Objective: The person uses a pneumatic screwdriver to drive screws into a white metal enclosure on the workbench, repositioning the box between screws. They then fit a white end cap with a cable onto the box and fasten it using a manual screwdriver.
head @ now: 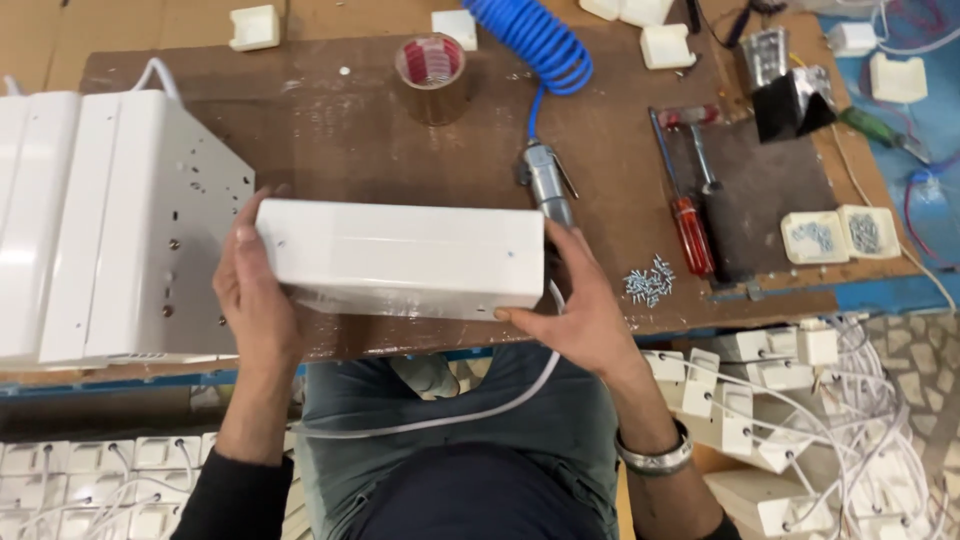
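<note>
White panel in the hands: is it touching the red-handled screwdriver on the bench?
Apart. The head view shows bare brown bench between the white panel and the red-handled screwdriver, which lies well off its right end.

White rectangular metal housing, long and shallow, box-shaped. Painted gloss white, clean. Held level, long axis running left to right, broad flat face up toward the camera. Faint lengthwise crease line across the upper face. Small screw holes near the left and right ends of that face. Near long edge shows a thin side wall, slightly shadowed. Sits just above the front edge of the brown surface, gripped at both short ends. A thin white cable trails from under its right end, curving down.
</note>
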